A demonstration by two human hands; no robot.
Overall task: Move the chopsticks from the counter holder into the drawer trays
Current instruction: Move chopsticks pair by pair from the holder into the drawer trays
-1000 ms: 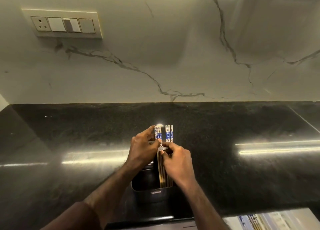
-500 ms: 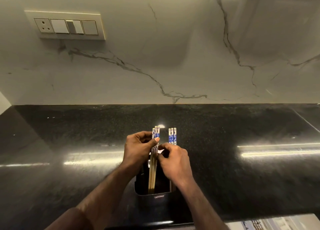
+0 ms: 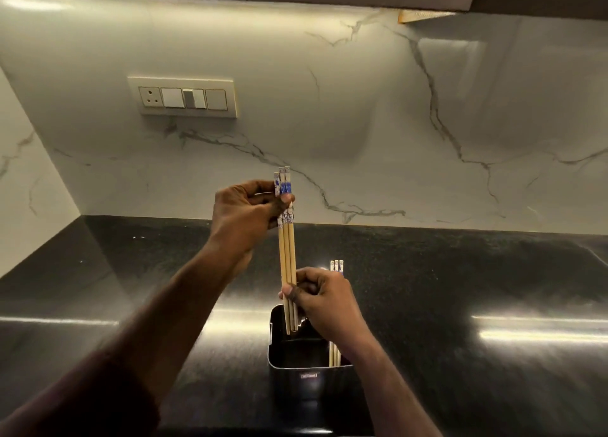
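We see the left hand [image 3: 245,211] raised above the black desk [image 3: 460,272], its grip closed by thumb and fingers on the blue-patterned top ends of a bundle of chopsticks [image 3: 287,255]. The bundle stands nearly upright, its lower tips just at the mouth of the black holder [image 3: 307,369]. The right hand [image 3: 324,300] pinches the same bundle lower down, thumb against the shafts, its grip curled round them. A second group of chopsticks [image 3: 336,267] stands in the right side of the holder, behind the right hand. On the marble wall [image 3: 362,123] beyond sits a switch plate [image 3: 187,96].
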